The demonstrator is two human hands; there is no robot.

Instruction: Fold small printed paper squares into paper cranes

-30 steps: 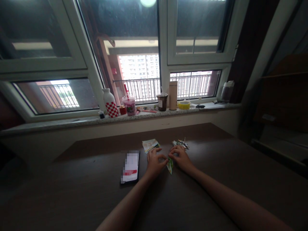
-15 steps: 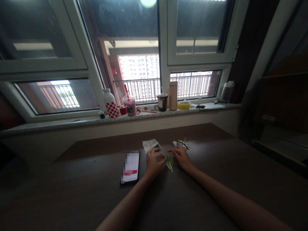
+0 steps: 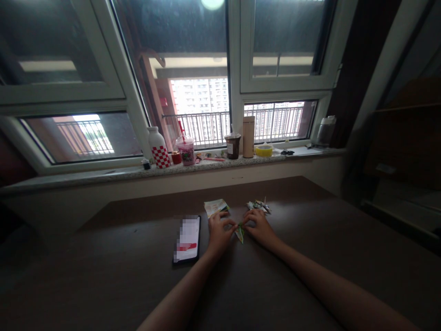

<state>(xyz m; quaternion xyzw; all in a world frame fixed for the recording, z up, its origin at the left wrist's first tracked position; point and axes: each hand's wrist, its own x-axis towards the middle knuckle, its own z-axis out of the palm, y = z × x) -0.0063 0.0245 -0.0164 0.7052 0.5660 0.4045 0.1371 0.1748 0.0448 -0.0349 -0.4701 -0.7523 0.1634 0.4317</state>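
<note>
A small green and white folded paper (image 3: 240, 234) is between my hands, its pointed end toward me. My left hand (image 3: 220, 231) pinches its left side with thumb and forefinger. On the other side, my right hand (image 3: 259, 226) pinches its upper right part. Flat printed paper sheets (image 3: 215, 207) lie just beyond my left hand. Behind my right hand is a small heap of folded paper pieces (image 3: 258, 206). The finer folds of the held paper are too small to make out.
A phone (image 3: 187, 240) with a lit screen lies left of my left hand on the brown table (image 3: 138, 276). On the windowsill (image 3: 206, 165) stand a checkered bottle (image 3: 160, 149), lidded cups, a tan flask (image 3: 248, 138), yellow tape (image 3: 263, 151) and scissors (image 3: 287, 152).
My right thumb and forefinger have closed on the folded paper. The paper has shifted slightly left and toward the window, and my left hand has moved a little left.
</note>
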